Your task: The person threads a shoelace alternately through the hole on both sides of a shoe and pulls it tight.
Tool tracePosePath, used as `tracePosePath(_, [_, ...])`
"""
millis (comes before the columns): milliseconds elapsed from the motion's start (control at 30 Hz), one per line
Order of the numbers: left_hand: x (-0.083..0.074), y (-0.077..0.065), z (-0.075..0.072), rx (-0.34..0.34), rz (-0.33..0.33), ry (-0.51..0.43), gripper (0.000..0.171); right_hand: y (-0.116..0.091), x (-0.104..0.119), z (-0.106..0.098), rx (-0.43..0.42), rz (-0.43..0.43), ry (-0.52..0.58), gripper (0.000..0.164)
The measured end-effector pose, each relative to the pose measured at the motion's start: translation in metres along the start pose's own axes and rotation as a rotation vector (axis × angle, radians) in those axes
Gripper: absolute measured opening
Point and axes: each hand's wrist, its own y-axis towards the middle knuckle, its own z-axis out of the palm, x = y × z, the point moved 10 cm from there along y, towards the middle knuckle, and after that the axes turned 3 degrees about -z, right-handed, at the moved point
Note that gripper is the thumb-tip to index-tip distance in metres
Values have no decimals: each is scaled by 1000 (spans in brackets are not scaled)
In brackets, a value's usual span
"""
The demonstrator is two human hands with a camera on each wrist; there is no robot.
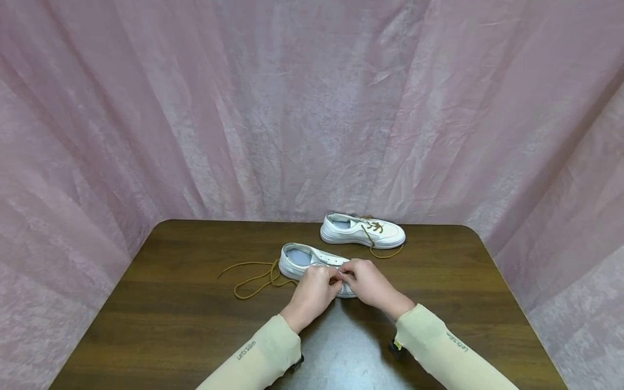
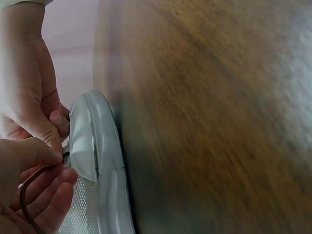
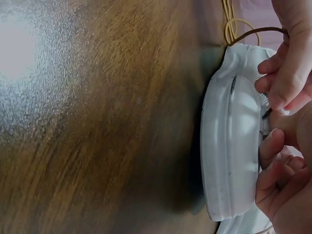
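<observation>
A white sneaker [image 1: 293, 265] lies on its sole on the table, toe to the right. A loose brown shoelace [image 1: 258, 293] trails from it to the left. My left hand [image 1: 314, 290] pinches the shoelace [image 2: 30, 187] near its end, between thumb and fingers, at the front of the lacing opening. Beside it, my right hand [image 1: 370, 284] has curled fingers at the sneaker's upper, gripping by the eyelet edge just behind the toe cap [image 3: 243, 146]. The fingertips of both hands nearly meet there. They hide the eyelet and the shoelace's very tip.
Behind, a second white sneaker [image 1: 390, 233] stands near the table's back edge, with brown laces [image 1: 375, 225] partly threaded and one end hanging onto the wood. The brown wooden table [image 1: 170, 314] ends at a pink curtain [image 1: 312, 108].
</observation>
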Motion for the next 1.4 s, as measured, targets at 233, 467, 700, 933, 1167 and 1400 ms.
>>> tracePosePath(233, [2,1,-6,-49,-16,23,11,1,0,-2,-2,5,-5,9])
tracePosePath(467, [-8,1,-4,-86,76,88,12,3,4,-6,4,-13,-64,7])
tracePosePath(700, [-15,-1,-6,-148,137,134,17,4,1,-5,25,13,-75,5])
tracePosePath(933, [-14,3,-5,-137,131,125,18,7,0,-5,43,16,-80,9])
tracePosePath(1167, [-10,6,-1,-87,79,162,13,4,3,-6,72,-26,-66,26])
tracePosePath(1400, [1,7,3,-18,-13,161,7,-2,7,-10,44,-81,-289,18])
